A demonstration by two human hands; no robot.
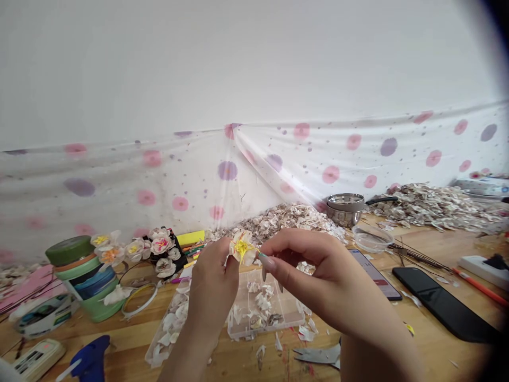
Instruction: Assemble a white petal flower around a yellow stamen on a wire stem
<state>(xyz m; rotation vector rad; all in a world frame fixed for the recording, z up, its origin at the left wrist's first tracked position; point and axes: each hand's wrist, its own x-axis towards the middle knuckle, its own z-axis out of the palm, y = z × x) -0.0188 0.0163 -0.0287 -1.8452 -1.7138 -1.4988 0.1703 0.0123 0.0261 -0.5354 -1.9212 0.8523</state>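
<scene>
A small handmade flower [242, 249] with cream petals and a yellow, stringy centre is held up in the middle of the view. My left hand [212, 286] grips it from the left, its fingers closed and partly hidden behind the petals. From the right, my right hand [310, 265] pinches at the flower's edge with thumb and forefinger, where a thin orange-yellow strand [255, 249] runs from the centre to the fingertips. Below both hands lies a transparent compartment box [284, 322] with white petal-like pieces. Another tray [159, 339] of such pieces shows beside my left forearm.
Finished-looking flowers [162, 245] and stacked tape rolls [93, 289] stand at left, with a blue glue gun [93, 358] in front. Metal snips [318, 354] lie near the front edge. Two phones [441, 302] rest at right. Petal heaps [294, 220] and metal bowls [345, 209] line the back.
</scene>
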